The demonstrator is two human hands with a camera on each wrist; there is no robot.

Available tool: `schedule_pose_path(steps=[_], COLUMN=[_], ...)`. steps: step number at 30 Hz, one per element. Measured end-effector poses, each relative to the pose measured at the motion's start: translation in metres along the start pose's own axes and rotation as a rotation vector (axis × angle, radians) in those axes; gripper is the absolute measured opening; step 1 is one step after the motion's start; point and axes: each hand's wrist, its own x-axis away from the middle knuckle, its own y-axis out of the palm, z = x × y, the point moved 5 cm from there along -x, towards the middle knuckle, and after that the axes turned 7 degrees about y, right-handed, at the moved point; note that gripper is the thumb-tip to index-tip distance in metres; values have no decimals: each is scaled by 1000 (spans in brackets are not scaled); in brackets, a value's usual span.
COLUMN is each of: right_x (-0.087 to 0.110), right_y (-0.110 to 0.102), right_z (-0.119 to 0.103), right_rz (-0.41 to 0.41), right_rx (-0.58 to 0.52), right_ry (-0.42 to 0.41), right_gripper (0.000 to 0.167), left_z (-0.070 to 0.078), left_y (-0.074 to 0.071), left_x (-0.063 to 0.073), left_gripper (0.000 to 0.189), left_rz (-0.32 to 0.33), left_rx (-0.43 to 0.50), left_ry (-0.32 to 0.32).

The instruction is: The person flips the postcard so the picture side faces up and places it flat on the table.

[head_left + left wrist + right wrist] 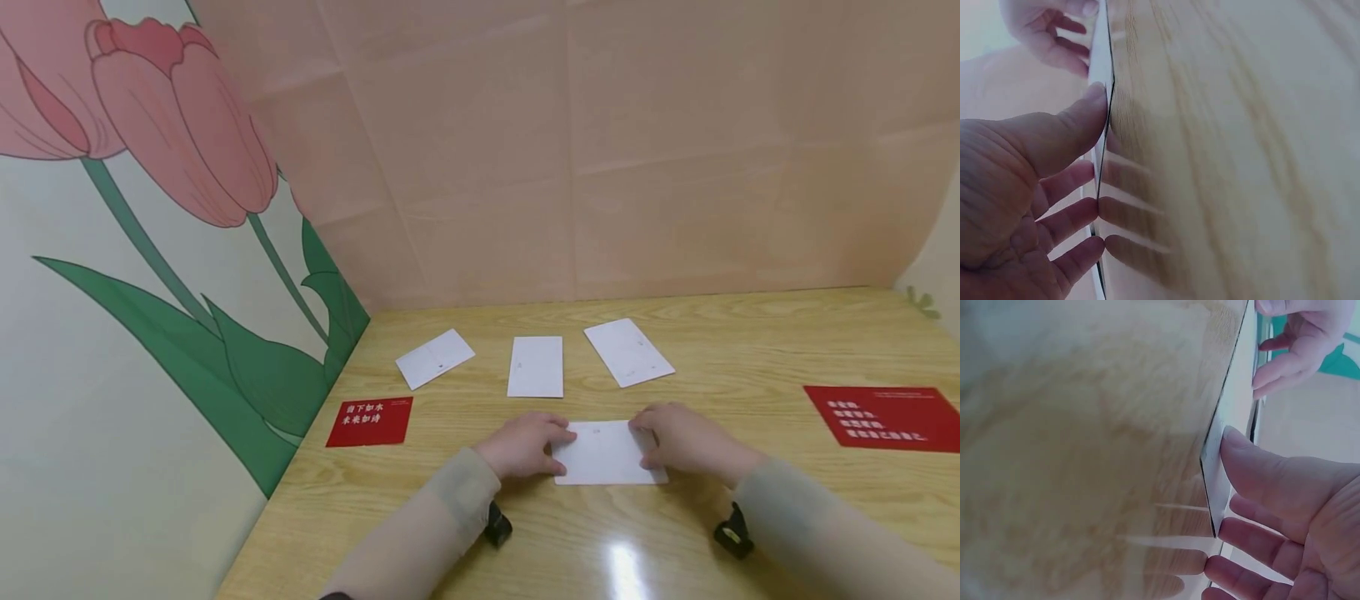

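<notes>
A white card (603,454) with a small mark near its far edge lies at the front of the wooden table. My left hand (525,446) holds its left end, thumb at the near corner and forefinger at the far one. At the opposite end my right hand (690,442) grips in the same way, its thumb (1250,456) on the card's face in the right wrist view. Fingertips of both hands reach down to the tabletop beside the short edges. Small printing on the card is too faint to read.
Three more white cards lie farther back: a tilted left one (435,358), an upright middle one (536,367) and a tilted right one (628,352). One red card (370,422) is at left, another red card (885,418) at right. A draped cloth (570,167) hangs behind.
</notes>
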Motion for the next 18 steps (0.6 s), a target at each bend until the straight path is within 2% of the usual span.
schedule_pose_path(steps=[4, 13, 18], right_x=[1, 0, -4], right_y=[-1, 0, 0], right_z=[-1, 1, 3], right_rz=[-10, 2, 7], right_rx=[-16, -48, -58], right_ry=[13, 25, 14], right_gripper=[54, 54, 46], left_z=[-4, -13, -15], left_y=[-1, 2, 3], left_x=[-2, -3, -7], left_gripper=[50, 61, 54], left_rz=[26, 41, 47], left_rx=[43, 150, 190], left_ry=[-17, -144, -204])
